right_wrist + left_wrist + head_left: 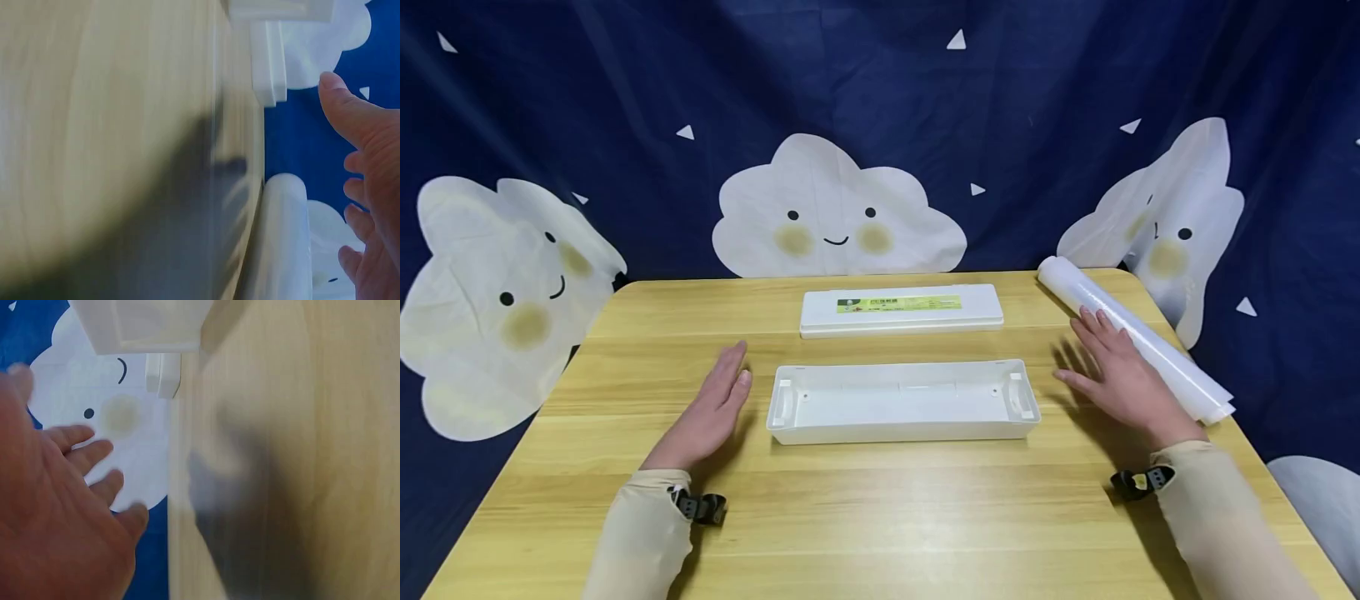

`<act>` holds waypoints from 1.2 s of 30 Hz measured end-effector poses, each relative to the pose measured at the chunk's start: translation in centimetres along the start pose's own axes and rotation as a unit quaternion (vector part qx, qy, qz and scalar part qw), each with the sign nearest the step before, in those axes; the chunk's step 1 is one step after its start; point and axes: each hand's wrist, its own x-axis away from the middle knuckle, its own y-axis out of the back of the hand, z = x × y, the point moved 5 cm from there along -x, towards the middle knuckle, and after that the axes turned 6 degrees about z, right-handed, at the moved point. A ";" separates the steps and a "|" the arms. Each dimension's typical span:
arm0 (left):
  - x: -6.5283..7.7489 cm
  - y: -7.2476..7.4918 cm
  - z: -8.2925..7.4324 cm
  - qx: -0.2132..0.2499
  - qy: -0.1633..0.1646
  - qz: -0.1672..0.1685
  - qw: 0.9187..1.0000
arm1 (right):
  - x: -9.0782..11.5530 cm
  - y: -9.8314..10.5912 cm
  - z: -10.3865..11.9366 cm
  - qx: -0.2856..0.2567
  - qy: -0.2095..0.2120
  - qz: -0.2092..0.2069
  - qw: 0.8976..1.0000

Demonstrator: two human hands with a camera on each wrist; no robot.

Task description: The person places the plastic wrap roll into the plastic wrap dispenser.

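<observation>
A long white open box (902,406) lies on the table between the two hands, with a small fitting at each inner end. Behind it is a white lid (902,310) with a green and yellow label. The left hand (711,412) is held over the table beside the box's left end, fingers straight and nothing in it. On the other side, the right hand (1123,379) hovers with spread fingers, overlapping the roll of clear plastic film (1138,333) in the head view. In the right wrist view that roll (284,244) lies beyond the relaxed, bare fingers.
The wooden table (880,517) ends at the back against a dark blue curtain (880,75) printed with smiling clouds. The film roll lies slantwise along the table's right edge. Black straps with cameras sit on both wrists.
</observation>
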 end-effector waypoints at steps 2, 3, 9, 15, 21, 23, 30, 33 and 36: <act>0.1 -0.2 0.1 0.040 -0.006 0.010 0.999 | 0.1 0.2 -0.3 0.001 0.003 -0.001 1.000; 0.1 -0.2 0.1 0.058 -0.010 0.013 0.998 | 0.1 0.3 -0.4 -0.001 0.001 -0.001 1.000; 0.3 -0.5 -0.4 0.152 -0.072 0.020 0.985 | 0.1 0.8 -1.3 -0.002 -0.005 -0.003 1.000; 0.0 -1.0 -0.9 0.199 -0.087 0.040 0.975 | 0.2 1.0 -1.9 -0.013 -0.010 0.002 1.000; -0.3 -1.6 -1.3 0.221 -0.097 0.056 0.969 | 0.5 1.3 -2.6 -0.006 -0.015 -0.001 1.000; -0.3 -1.7 -1.4 0.222 -0.101 0.059 0.968 | 0.6 1.4 -2.8 -0.002 -0.014 -0.007 1.000; -0.3 -2.2 -1.5 0.221 -0.094 0.071 0.968 | 0.5 1.7 -3.6 0.021 -0.009 -0.028 0.999; -0.4 -2.4 -1.6 0.231 -0.100 0.072 0.965 | 0.4 1.9 -4.0 0.035 -0.018 -0.040 0.998; -0.5 -2.6 -1.5 0.243 -0.095 0.074 0.963 | 0.3 2.0 -4.4 0.035 -0.037 -0.039 0.998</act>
